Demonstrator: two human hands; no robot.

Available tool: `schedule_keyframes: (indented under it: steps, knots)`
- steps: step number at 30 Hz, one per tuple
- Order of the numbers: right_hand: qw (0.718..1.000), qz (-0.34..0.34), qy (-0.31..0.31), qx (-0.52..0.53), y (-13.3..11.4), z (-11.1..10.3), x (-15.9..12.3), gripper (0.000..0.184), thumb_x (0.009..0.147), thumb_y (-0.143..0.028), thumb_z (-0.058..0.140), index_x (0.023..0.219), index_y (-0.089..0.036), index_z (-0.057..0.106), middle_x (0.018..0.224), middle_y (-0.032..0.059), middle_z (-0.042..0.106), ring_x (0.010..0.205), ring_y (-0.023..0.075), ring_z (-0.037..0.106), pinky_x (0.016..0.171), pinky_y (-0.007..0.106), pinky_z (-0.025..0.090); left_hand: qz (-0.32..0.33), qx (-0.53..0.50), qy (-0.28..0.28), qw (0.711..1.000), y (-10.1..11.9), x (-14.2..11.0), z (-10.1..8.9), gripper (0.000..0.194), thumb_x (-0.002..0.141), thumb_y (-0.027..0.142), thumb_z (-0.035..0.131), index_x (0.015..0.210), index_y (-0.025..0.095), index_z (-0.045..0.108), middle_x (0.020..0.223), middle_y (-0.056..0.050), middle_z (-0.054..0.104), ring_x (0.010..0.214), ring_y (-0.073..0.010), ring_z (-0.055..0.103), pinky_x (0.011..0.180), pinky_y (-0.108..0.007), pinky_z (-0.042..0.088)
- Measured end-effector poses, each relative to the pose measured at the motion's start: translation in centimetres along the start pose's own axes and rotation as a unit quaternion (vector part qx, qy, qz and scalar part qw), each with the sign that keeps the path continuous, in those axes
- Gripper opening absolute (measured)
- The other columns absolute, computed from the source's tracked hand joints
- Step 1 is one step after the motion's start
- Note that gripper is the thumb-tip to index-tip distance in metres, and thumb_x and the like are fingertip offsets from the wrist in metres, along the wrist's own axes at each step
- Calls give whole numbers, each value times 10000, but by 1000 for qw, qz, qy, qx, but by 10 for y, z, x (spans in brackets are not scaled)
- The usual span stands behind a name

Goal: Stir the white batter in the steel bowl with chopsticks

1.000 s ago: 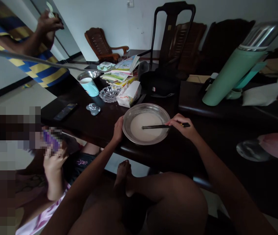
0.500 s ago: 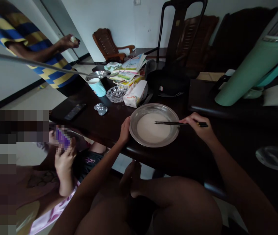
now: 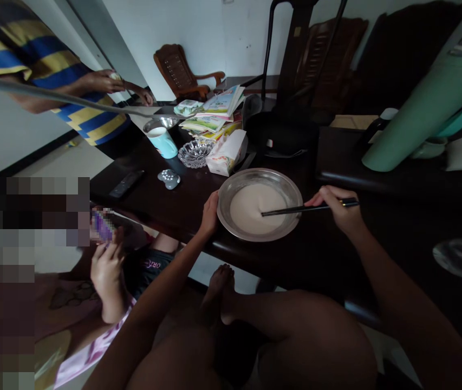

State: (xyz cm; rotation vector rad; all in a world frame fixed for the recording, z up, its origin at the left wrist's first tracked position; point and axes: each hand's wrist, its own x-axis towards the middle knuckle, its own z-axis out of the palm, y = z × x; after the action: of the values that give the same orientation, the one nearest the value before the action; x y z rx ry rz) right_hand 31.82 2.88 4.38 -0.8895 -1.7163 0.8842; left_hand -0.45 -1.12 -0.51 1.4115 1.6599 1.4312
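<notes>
A wide metal bowl (image 3: 225, 221) stands near the edge of the dark wooden table (image 3: 174, 208). Pale, milky batter (image 3: 251, 208) fills its lower part, with a small swirl near the middle. My left hand (image 3: 210, 213) grips the bowl's left rim, its fingertips partly hidden behind the wall. In my right hand (image 3: 342, 207) is a pair of dark chopsticks (image 3: 291, 210), closed between the fingers. They slant left over the bowl's right rim, and their tips dip into the batter.
Beyond the bowl are a tissue pack (image 3: 226, 154), a glass dish (image 3: 195, 154), a blue mug (image 3: 162, 143) and stacked booklets (image 3: 218, 111). A green thermos (image 3: 417, 108) stands at right. One person in a striped shirt (image 3: 60, 65) stands at left; another's hand (image 3: 109, 265) holds a phone.
The chopstick tips have shifted slightly right and toward me in the batter, and my right hand has moved right. The standing person's hands have come lower and nearer together.
</notes>
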Motion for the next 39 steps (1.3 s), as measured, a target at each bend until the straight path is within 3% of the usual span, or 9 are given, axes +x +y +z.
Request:
schedule_keyframes:
  steps: [3, 9, 14, 20, 25, 30, 33, 36, 39]
  knots:
    - [998, -23, -52, -34, -1, 3, 0, 301, 881, -492, 628, 695, -273, 717, 770, 33, 767, 749, 233, 670, 707, 399, 518, -1, -1, -1, 1000, 0, 0, 0, 424, 985, 381, 332, 1077, 161, 683, 1149, -71, 690, 1080, -202, 593, 976, -307, 440]
    - [999, 10, 34, -2, 3, -5, 2, 403, 918, -506, 568, 611, -262, 663, 684, 26, 741, 679, 218, 677, 712, 401, 512, 1, -8, 4, 1000, -2, 1, 1, 427, 980, 382, 340, 1075, 150, 686, 1138, -79, 693, 1062, -210, 595, 971, -321, 443]
    - [998, -13, -55, -39, 2, 1, 0, 298, 881, -500, 624, 711, -274, 719, 800, 36, 773, 787, 243, 679, 719, 406, 520, -9, 18, 5, 1000, -1, 1, 0, 426, 990, 376, 323, 1079, 167, 684, 1149, -68, 692, 1073, -210, 585, 980, -323, 439]
    - [999, 8, 33, -13, 4, -4, 2, 402, 912, -514, 573, 618, -256, 666, 691, 31, 742, 690, 224, 689, 713, 410, 523, -10, 9, 0, 1000, 1, 0, 1, 422, 995, 368, 321, 1086, 160, 677, 1150, -68, 692, 1067, -206, 594, 975, -318, 444]
    - [998, -12, -42, -34, 1, 4, 0, 314, 885, -504, 617, 699, -269, 710, 782, 36, 769, 774, 238, 676, 723, 406, 523, 7, 15, -1, 1000, 3, 0, 0, 408, 995, 355, 327, 1038, 156, 681, 1110, -79, 698, 1050, -213, 605, 951, -318, 456]
    - [999, 2, 24, -24, 5, -3, 1, 360, 900, -518, 594, 649, -278, 690, 708, 35, 744, 702, 239, 677, 710, 425, 520, 2, 16, 0, 1000, 1, 0, 0, 419, 997, 360, 318, 1057, 142, 671, 1102, -76, 694, 1048, -212, 601, 949, -303, 451]
    - [1000, 18, -2, 14, 4, -2, 1, 409, 908, -534, 572, 606, -277, 670, 660, 27, 730, 667, 233, 686, 696, 416, 527, 6, 4, -1, 1000, -2, 0, 0, 421, 995, 375, 323, 1068, 153, 673, 1123, -73, 692, 1056, -209, 600, 956, -305, 453]
    - [998, -13, -50, -26, 1, 2, 0, 301, 885, -505, 622, 703, -288, 725, 766, 30, 761, 763, 244, 676, 720, 412, 524, 8, -2, 2, 1000, -4, 0, 0, 423, 993, 385, 330, 1069, 152, 675, 1136, -73, 688, 1062, -204, 597, 969, -308, 447]
    - [998, -29, -14, -59, 1, -1, 2, 294, 883, -503, 628, 723, -279, 730, 779, 40, 763, 771, 248, 667, 727, 424, 517, 11, 0, 0, 1000, -2, 0, 0, 420, 995, 382, 331, 1056, 145, 672, 1120, -71, 689, 1046, -201, 594, 956, -298, 447]
